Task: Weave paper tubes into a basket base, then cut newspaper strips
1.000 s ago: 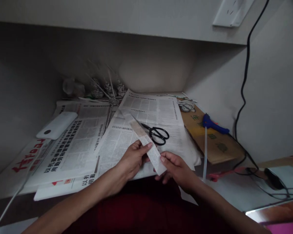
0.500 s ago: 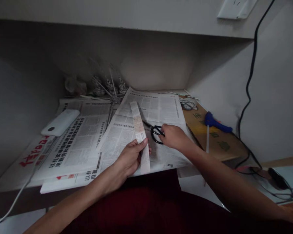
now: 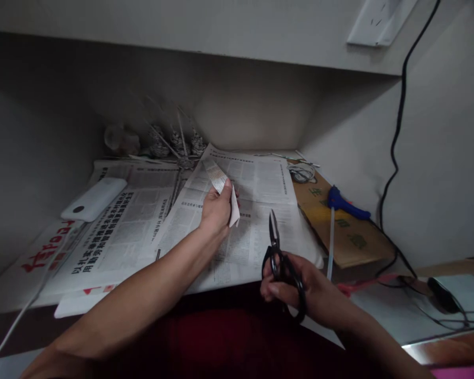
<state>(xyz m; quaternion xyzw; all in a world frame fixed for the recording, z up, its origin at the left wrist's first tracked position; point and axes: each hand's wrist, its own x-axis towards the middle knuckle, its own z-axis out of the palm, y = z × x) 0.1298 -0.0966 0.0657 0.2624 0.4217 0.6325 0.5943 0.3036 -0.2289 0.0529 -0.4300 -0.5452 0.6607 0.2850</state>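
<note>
A narrow strip of printed paper (image 3: 218, 179) is pinched between the thumb and fingers of my left hand (image 3: 217, 206), held over the newspaper sheets (image 3: 256, 184). Its lower end bends beside my palm. My right hand (image 3: 296, 284) grips black-handled scissors (image 3: 275, 237) near the front edge of the surface. Their blades point up and away from me, close together, apart from the strip. Part of the handle loops is hidden by my fingers.
To the right lie a blue glue gun (image 3: 345, 204) and a piece of cardboard (image 3: 339, 231). A white device (image 3: 95, 200) rests on newspaper at left. Cone-shaped woven pieces (image 3: 177, 142) stand at the back under a low overhang (image 3: 197, 55). A black cable (image 3: 398, 126) hangs at right.
My right hand has picked the scissors up off the newspaper and drawn them toward me. My left hand has moved forward with the strip, which now bends at its lower end.
</note>
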